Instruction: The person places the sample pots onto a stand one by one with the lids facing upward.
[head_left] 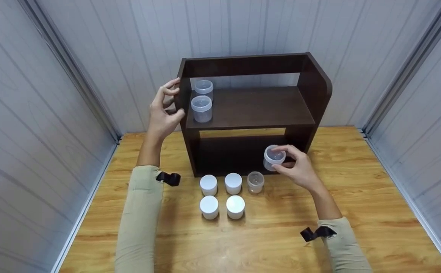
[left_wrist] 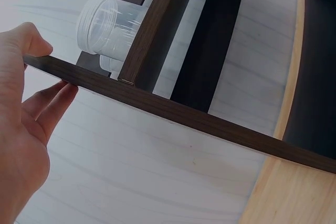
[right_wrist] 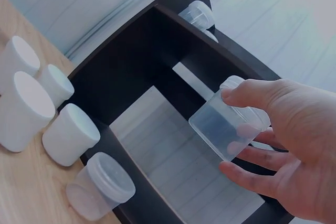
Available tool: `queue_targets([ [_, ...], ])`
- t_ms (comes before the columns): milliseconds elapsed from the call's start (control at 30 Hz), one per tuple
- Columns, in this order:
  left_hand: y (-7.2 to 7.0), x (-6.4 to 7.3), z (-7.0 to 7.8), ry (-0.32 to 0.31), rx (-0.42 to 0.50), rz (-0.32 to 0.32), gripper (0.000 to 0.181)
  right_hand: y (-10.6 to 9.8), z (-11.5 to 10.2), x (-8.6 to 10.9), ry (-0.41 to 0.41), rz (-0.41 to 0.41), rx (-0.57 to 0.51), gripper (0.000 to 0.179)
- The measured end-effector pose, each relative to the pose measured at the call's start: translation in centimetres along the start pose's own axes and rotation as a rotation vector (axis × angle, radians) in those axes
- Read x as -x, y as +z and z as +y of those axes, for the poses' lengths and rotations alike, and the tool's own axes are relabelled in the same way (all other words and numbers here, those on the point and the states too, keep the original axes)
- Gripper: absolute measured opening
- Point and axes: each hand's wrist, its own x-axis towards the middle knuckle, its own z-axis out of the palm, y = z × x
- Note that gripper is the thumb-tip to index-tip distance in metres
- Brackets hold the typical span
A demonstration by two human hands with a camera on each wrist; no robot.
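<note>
A dark brown two-tier shelf [head_left: 250,125] stands on the wooden table. My left hand [head_left: 163,113] pinches its left side panel [left_wrist: 157,106], with the thumb on one face and fingers on the other. In my right hand [head_left: 298,167] is a clear plastic jar [right_wrist: 210,121], gripped between thumb and fingers near its rim. This jar is in the air before the lower tier's right part. Two more clear jars, a front one [head_left: 202,110] and a rear one [head_left: 204,89], stand at the upper tier's left end.
Several white-lidded jars [head_left: 209,206] stand in two rows on the table [head_left: 281,242] before the shelf. One clear jar [head_left: 255,182] stands at the right of their back row. Pale panelled walls [head_left: 243,26] enclose the table at the back and sides.
</note>
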Motion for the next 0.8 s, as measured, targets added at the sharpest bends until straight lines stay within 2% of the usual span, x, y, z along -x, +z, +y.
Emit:
queue_targets([
  [400,0.3,0.1,-0.1,-0.019,-0.010,-0.001,0.031,-1.0,-3.1,-1.4,-0.025,-0.024,0.038,0.043],
  [800,0.4,0.0,-0.2,-0.004,0.033,0.004,0.031,-1.3,-6.1,-3.6,-0.057,-0.038,-0.032,0.045],
])
